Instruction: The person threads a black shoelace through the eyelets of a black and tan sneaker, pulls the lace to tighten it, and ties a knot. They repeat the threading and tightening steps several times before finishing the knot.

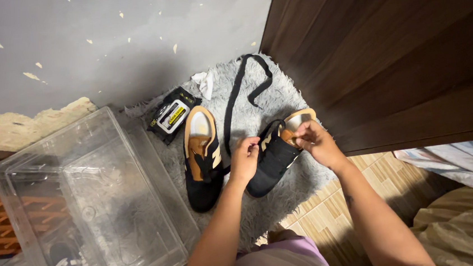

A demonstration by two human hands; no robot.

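Two hands work the right-of-centre black sneaker [275,158]: left hand [244,160] pinches its lace, right hand [313,142] pinches the tongue; threading seems underway, needing steady tension.

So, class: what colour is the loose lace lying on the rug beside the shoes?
Black. The loose lace lies on the grey shaggy rug, seen best in the head view.

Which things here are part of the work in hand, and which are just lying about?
In hand:
- left hand and right hand, both on the right shoe
- left shoe, beside it on the grey rug
- loose black lace

Lying about:
- clear box
- black packet
- white scrap
- bedding
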